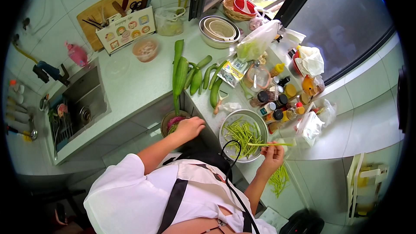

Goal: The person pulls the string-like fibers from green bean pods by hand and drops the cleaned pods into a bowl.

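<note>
My right hand pinches a long pale-green vegetable stem, which lies nearly level across the right rim of a round metal bowl. Cut green stem pieces fill much of that bowl. Over a bin below the counter edge is my left hand, its fingers drawn together. Whatever they may hold is too small to make out. Inside the bin some green scraps and something purple show. More long green stems lie on the counter beyond my right hand.
Green gourds, a peeler and several seasoning bottles crowd the counter ahead. A sink is at left, a knife holder at the back. Nested colanders in a metal bowl stand near the window. A black cable hangs before me.
</note>
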Available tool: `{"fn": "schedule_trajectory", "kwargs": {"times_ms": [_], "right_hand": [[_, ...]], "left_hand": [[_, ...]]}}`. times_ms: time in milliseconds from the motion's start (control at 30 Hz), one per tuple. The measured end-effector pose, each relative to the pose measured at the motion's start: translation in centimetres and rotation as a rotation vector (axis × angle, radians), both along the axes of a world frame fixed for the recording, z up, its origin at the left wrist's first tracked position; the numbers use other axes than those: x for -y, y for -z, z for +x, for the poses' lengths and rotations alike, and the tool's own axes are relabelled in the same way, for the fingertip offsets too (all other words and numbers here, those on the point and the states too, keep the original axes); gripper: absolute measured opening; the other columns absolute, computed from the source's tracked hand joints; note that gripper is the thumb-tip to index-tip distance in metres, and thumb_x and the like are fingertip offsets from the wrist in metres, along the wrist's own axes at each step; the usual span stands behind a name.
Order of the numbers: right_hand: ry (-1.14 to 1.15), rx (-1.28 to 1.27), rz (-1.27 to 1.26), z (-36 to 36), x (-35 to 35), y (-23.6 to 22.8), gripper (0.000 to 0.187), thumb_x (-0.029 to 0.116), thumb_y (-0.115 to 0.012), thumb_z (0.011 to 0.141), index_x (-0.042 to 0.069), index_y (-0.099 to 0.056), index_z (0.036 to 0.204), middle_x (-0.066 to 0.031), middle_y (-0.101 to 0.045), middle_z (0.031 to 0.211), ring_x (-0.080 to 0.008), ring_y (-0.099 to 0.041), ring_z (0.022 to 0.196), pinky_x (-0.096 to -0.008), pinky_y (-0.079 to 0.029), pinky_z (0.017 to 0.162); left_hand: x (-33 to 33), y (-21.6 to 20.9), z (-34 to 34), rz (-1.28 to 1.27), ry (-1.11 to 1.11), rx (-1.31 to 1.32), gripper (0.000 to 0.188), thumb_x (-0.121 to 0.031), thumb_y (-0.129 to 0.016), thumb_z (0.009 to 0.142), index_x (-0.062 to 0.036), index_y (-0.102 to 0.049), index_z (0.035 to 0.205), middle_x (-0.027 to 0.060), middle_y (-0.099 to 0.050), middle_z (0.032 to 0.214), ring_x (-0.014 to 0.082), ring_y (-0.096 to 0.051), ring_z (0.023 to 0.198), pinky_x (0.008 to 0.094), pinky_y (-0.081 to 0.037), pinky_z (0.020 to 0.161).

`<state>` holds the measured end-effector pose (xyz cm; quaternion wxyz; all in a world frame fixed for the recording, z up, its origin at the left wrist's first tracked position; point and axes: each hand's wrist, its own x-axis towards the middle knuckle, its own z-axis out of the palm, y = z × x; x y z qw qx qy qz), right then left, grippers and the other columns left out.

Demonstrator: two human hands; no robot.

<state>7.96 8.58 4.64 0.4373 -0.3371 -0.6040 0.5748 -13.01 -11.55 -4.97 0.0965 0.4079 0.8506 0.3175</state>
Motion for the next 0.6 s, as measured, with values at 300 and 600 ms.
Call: {"fn": "schedule_trajectory", "kwargs": {"times_ms": [300, 600], "right_hand": [[-0.153, -0.041, -0.065, -0.2, 2.2, -0.4, 0.012, 0.001, -0.054, 0.087, 0.001, -0.054, 0.100, -0.0090, -0.063, 0.092, -0.0137, -0.062, 0.077, -0.0262, -0.052, 0.068], [-0.081, -0.025, -0.018, 1.3, 2.1, -0.8, 0.010, 0.000, -0.055, 0.087, -0.001, -0.057, 0.098, -0.0097, -0.063, 0.088, -0.0128, -0.062, 0.072, -0.0238, -0.050, 0.063]], "left_hand": [[-6.6, -8.7, 5.2, 0.313, 0.420, 0.087, 0.020, -0.022, -0.061, 0.085, -0.0091, -0.062, 0.100, 0.0095, -0.063, 0.092, 0.0305, -0.062, 0.079, 0.0380, -0.051, 0.066], [-8.1, -7.8, 5.6, 0.302, 0.450, 0.013, 0.016, -0.020, -0.061, 0.084, -0.0066, -0.064, 0.092, 0.0110, -0.065, 0.084, 0.0302, -0.063, 0.075, 0.0381, -0.051, 0.062]]}}
